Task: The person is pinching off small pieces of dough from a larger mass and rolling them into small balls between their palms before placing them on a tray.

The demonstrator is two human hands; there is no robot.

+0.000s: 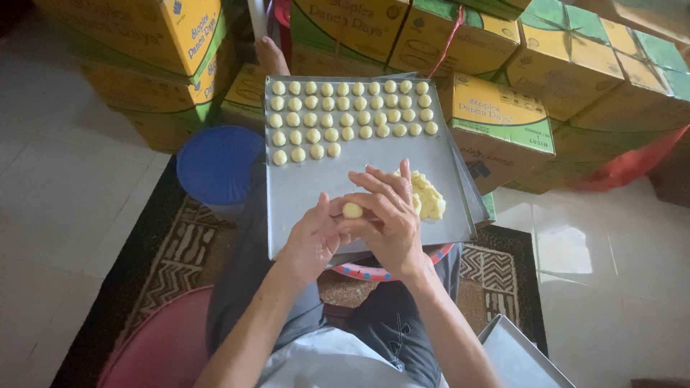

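Over the near edge of a metal baking tray (302,194), the left hand (310,241) and right hand (384,215) meet, fingers curled around a small pale dough ball (352,210) held between them. Just beyond the right hand lies a lump of yellow dough (429,197). Rows of dough balls (345,115) fill the tray's far end. Beside the tray's left edge stands a blue lid (219,164).

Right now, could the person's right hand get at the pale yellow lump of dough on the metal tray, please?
Probably yes: the right hand sits just beside the dough lump with nothing between, though it shares a small dough ball with the left hand.
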